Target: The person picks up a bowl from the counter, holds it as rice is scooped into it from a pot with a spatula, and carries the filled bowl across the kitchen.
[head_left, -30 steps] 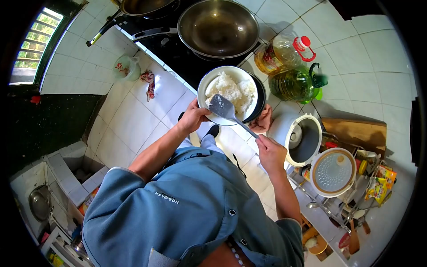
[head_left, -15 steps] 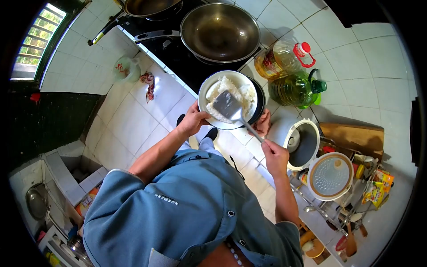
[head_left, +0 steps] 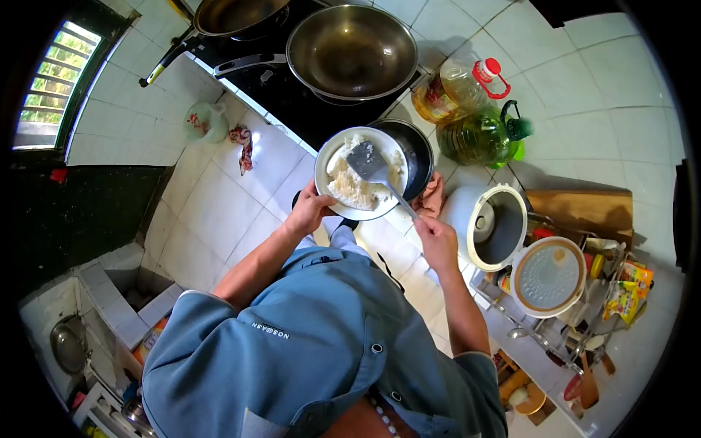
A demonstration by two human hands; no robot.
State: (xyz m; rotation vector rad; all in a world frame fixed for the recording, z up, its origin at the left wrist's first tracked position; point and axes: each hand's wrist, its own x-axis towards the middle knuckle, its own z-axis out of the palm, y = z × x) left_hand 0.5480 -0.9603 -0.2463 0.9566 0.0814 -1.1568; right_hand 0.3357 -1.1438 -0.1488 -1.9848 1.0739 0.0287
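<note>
My left hand [head_left: 309,210] grips the near-left rim of a white bowl [head_left: 396,197], holding it up in front of my body. Cooked white rice [head_left: 352,188] lies in the bowl, browned in places. Closed round the handle of a metal spatula [head_left: 398,196] is my right hand [head_left: 438,239]. The spatula's flat blade rests over the rice and hides part of it. Just behind the bowl, a dark pan [head_left: 418,157] on the counter is partly covered by it.
A large wok [head_left: 353,55] and another pan [head_left: 237,16] sit on the black cooktop [head_left: 288,109]. Oil bottles [head_left: 475,139] stand at the wall. To the right are an open rice cooker [head_left: 502,226], its lid [head_left: 548,277] and a pink cloth [head_left: 431,197].
The bowl has come slightly left and nearer my body, uncovering more of the dark pan. My right hand and the spatula have moved along with it, the blade still over the rice.
</note>
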